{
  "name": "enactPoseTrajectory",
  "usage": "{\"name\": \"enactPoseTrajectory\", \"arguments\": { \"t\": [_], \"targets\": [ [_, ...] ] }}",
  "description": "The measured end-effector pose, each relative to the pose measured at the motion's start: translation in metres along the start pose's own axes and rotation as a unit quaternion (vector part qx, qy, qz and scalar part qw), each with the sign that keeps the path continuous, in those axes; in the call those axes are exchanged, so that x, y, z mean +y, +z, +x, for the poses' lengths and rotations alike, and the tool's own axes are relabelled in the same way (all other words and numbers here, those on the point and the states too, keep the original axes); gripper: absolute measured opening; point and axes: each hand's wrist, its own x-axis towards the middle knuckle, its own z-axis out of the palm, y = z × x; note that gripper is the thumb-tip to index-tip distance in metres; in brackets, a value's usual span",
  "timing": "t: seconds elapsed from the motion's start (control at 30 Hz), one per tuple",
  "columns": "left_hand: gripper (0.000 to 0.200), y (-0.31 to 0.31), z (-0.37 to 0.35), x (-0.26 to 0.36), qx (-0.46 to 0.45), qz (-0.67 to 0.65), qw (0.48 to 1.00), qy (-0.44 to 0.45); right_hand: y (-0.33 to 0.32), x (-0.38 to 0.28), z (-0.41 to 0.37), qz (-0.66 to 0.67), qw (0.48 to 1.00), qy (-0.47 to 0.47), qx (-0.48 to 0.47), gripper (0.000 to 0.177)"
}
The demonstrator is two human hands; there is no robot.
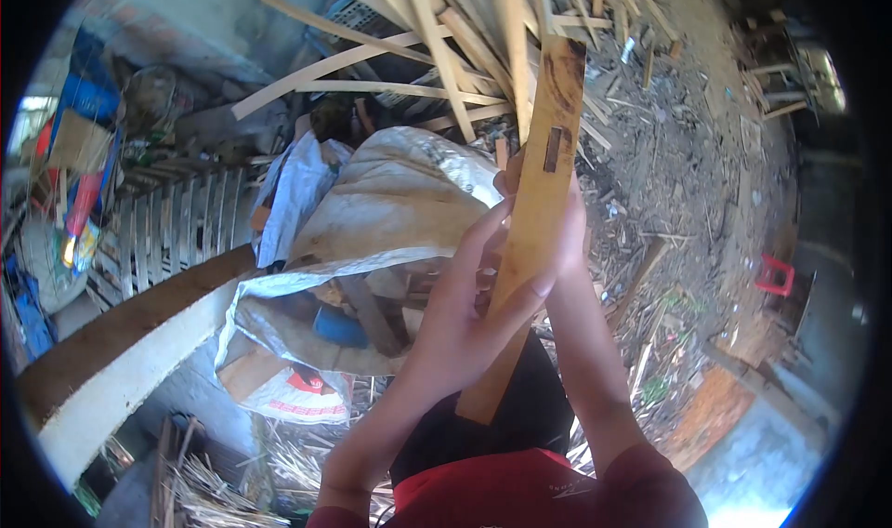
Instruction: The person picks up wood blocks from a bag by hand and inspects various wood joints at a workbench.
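Note:
A flat wooden board [534,207] with a rectangular slot near its far end and a dark knot at the tip is held up in front of my body, tilted lengthwise. My left hand [474,286] grips its left edge around the middle, thumb lying across the face. On the right edge, a little farther up, my right hand [569,226] is closed around the board, its fingers partly hidden behind the wood and slightly blurred. Below and to the left of the board lies an open white woven sack [390,184] with wood pieces and a blue object [340,327] inside.
Long wooden strips [372,89] are heaped beyond the sack. A slatted wooden frame [177,221] and a thick beam [139,333] stand at left. Wood scraps litter the dirt ground [688,156]. A red plastic stool [774,275] is at far right.

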Motion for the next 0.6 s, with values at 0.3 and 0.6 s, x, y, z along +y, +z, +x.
{"name": "enactPoseTrajectory", "arguments": {
  "t": [0.3,0.6],
  "targets": [
    [0.061,0.081,0.015,-0.021,-0.100,-0.028,0.989,-0.107,-0.085,-0.065,-0.023,-0.004,1.000,-0.010,0.000,0.032],
    [0.084,0.175,-0.005,-0.014,-0.105,-0.219,0.939,-0.242,-0.158,-0.162,-0.067,-0.133,0.991,-0.030,-0.010,0.037]
  ]
}}
